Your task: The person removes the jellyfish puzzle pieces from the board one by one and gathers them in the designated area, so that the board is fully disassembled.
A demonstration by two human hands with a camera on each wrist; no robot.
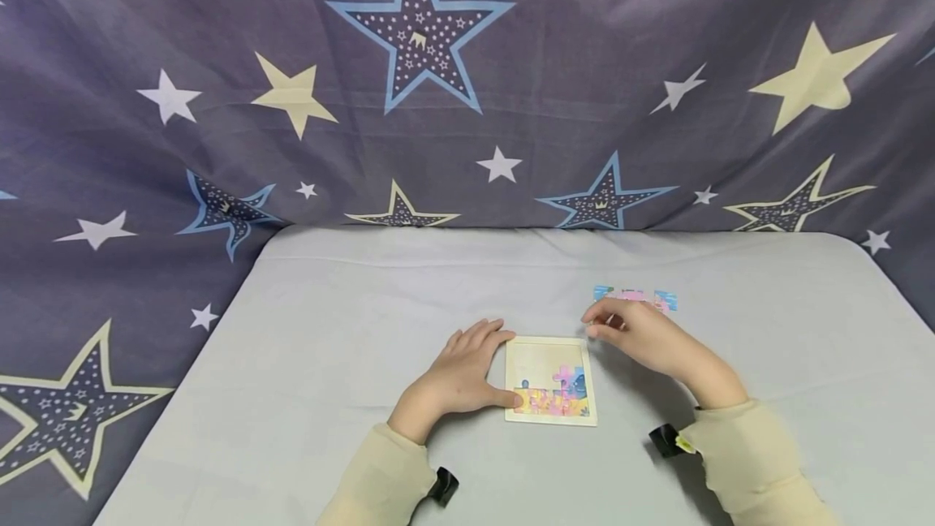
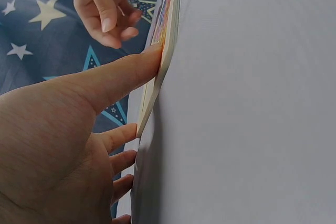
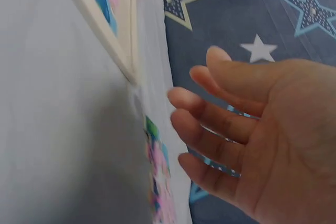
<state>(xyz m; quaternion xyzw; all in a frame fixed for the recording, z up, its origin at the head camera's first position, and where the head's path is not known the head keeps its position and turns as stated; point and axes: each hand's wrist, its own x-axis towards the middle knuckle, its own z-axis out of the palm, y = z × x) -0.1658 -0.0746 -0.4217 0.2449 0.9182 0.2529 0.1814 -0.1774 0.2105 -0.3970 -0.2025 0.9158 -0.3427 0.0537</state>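
In the head view a square wooden puzzle tray (image 1: 551, 339) lies on the light cloth. Joined jigsaw pieces (image 1: 558, 403) fill its bottom rows and right side; bare wood shows at the upper left. My left hand (image 1: 463, 372) spreads at the tray's left side, its thumb resting on the lower left pieces and the index fingertip touching the top left corner. Above and right of the tray hovers my right hand (image 1: 646, 335), fingers loosely bent. The right wrist view shows nothing between the fingers of that hand (image 3: 236, 124). Behind it lie loose jigsaw pieces (image 1: 665, 299), partly hidden.
A pale grey cloth (image 1: 351, 307) covers the table. At its back hangs a dark curtain (image 1: 555, 104) printed with stars. A black band with a small device (image 1: 665, 441) sits at the right wrist, another device (image 1: 443, 487) at the left.
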